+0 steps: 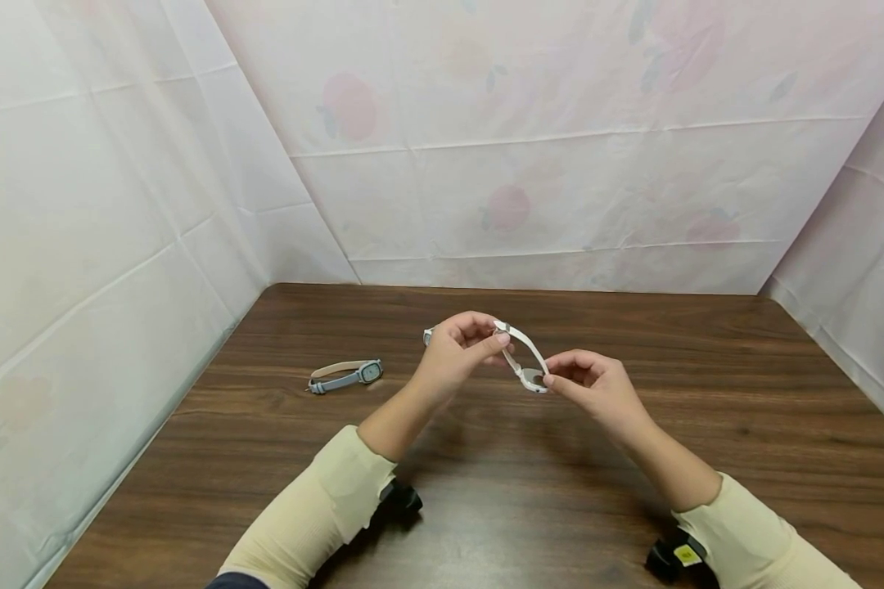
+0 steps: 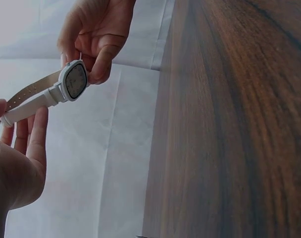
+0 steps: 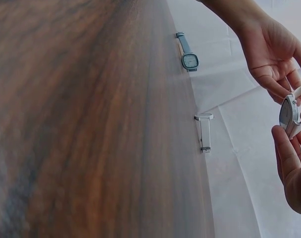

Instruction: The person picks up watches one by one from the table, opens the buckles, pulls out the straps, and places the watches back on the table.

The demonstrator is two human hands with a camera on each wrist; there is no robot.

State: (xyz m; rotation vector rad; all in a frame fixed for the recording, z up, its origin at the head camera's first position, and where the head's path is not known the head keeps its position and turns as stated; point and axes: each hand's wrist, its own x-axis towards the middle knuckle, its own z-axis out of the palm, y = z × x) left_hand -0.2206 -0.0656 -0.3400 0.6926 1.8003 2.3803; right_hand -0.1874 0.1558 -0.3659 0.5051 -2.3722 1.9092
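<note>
Both hands hold a white wristwatch (image 1: 535, 381) above the table, its strap curved in a loop. At the buckle end, my left hand (image 1: 449, 356) pinches the strap between thumb and fingers. My right hand (image 1: 600, 384) grips the watch near its case. In the left wrist view the squarish dial (image 2: 75, 81) faces outward, and the strap's holes show on its beige inner side. The right wrist view has the watch case (image 3: 288, 113) at its right edge, with part of the strap cut off.
A blue watch (image 1: 345, 376) with a beige strap lining lies on the brown wooden table (image 1: 265, 458), left of my left hand. Another white watch (image 3: 205, 131) stands on the table, mostly hidden behind my left hand in the head view. Pale fruit-patterned cloth (image 1: 560, 196) surrounds the table.
</note>
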